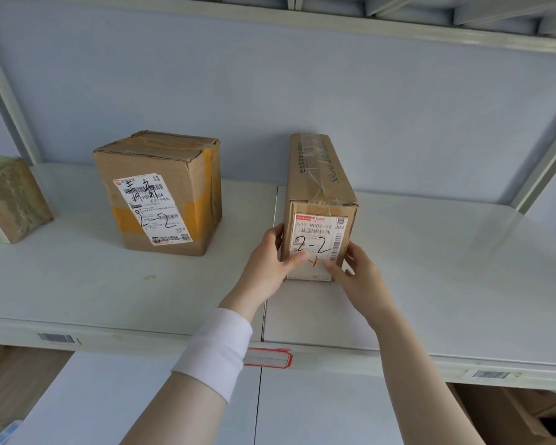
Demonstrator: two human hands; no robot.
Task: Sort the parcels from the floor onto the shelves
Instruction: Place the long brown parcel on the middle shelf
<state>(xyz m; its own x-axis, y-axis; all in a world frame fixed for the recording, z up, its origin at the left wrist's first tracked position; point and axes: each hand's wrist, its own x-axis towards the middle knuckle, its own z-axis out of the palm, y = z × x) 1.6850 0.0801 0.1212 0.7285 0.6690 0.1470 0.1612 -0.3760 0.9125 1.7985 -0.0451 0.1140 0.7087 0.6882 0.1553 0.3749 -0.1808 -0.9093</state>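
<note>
Long narrow parcel is sitting on the white shelf, end face toward the camera, label marked "2-2". Left hand is clasping its lower left edge, thumb lying on the label. Right hand is gripping the lower right corner, fingers partly curled against the side. Squarer taped box, also marked "2-2", is standing left of the parcel, apart from it. A third carton is further left.

head view faces the shelf closely (slightly downward, single view).
</note>
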